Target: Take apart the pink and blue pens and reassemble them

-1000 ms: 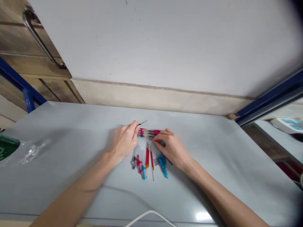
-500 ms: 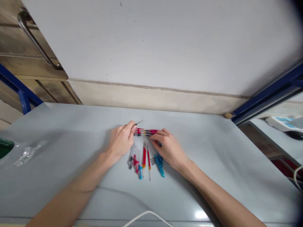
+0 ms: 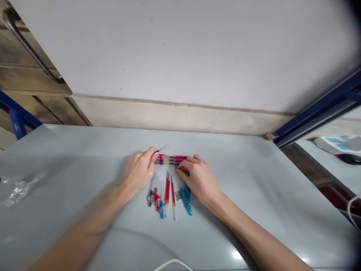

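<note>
My left hand (image 3: 138,169) is closed with thumb and forefinger pinching a thin, dark pen refill (image 3: 161,149), its metal tip pointing up and right. Just beside those fingers, a row of assembled pens (image 3: 169,159) with pink and dark parts lies crosswise on the table. My right hand (image 3: 199,180) rests at the row's right end, fingers curled down; what they grip, if anything, is hidden. Between the hands lie clear pen barrels (image 3: 156,197) with black, red and blue ends, and several red refills (image 3: 167,190). Blue pen parts (image 3: 186,201) lie below my right hand.
The grey table (image 3: 90,150) runs back to a wall. Crumpled clear plastic (image 3: 17,191) lies at the left. A white cable (image 3: 173,261) crosses the front edge. Blue metal posts (image 3: 313,113) stand at the sides, with a white device (image 3: 332,146) beyond the right one.
The camera view has shifted slightly, and the green item at the left edge is out of view. Both hands keep nearly the same pose beside the pens.
</note>
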`<state>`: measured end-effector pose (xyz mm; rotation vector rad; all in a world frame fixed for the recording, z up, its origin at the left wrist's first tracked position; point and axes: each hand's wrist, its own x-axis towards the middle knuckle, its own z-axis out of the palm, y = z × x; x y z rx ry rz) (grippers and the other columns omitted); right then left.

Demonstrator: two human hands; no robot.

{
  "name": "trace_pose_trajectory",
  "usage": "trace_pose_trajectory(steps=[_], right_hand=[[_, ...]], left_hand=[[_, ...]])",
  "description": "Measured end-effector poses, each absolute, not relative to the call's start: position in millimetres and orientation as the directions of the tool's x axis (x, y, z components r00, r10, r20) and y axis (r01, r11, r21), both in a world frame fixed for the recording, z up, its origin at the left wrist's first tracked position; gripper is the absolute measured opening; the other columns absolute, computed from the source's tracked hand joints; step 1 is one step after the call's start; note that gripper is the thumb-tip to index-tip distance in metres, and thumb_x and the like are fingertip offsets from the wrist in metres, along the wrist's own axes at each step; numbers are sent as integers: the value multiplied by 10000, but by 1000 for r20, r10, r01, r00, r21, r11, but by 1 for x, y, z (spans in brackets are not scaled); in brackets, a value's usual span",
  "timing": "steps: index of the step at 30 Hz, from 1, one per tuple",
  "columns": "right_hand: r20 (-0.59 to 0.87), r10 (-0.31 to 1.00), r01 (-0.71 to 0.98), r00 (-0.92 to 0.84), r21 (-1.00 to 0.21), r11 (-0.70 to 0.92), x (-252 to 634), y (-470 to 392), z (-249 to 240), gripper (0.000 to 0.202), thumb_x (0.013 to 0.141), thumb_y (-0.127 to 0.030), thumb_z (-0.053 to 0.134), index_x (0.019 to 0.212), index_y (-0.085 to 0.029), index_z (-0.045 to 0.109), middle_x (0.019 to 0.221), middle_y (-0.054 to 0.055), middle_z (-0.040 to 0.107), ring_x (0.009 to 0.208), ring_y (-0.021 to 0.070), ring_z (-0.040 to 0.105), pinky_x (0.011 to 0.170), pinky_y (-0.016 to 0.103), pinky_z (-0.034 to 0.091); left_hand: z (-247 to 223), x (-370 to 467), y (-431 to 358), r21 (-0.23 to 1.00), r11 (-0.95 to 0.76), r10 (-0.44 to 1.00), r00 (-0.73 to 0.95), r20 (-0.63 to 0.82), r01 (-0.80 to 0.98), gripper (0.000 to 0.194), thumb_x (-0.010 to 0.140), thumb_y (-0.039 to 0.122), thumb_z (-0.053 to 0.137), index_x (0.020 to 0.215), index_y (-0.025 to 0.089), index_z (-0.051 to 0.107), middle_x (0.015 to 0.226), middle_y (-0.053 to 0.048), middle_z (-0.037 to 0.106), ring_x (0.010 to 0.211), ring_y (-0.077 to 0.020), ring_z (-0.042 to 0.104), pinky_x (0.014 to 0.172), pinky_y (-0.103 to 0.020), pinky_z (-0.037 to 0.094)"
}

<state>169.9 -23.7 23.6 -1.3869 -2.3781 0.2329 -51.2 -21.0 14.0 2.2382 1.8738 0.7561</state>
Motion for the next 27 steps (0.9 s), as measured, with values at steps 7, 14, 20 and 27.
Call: trace_pose_trajectory(steps=[7,14,20,27], right_hand=[[298,865,844,-404,-244,478,157,-26,22,282,1007,-328,598,768,-198,673,830,65,700,809,236,530,711,353,379],[242,878,871,-413,-177,459,152,-28,18,163,966,-133,591,845,-186,686,870,71,703,865,248,550,744,360,412],[258,826,813,-502,-186,552,158,-27,20,183,964,-63,554,862,-153,676,910,92,664,889,243,558,773,356,451],[289,820,742,-493,-352,570,167,-24,19,170,938,-69,594,808,-173,631,886,70,642,879,227,546,741,332,465]], left_hand=[[12,-51,-21,410,-221,953,106,284,885,273,1046,351,349,876,236,530,676,-4,593,599,-181,539,585,-295,247],[10,-52,-20,376,-235,952,134,275,896,265,1050,332,368,877,232,543,656,10,573,589,-175,527,583,-294,254],[11,-52,-18,351,-394,894,265,361,850,254,1043,272,452,911,220,662,845,-8,684,815,-181,594,689,-292,367],[7,-56,-13,291,-560,785,385,486,775,252,1001,138,519,983,206,761,859,-38,668,867,-200,513,789,-343,427]])
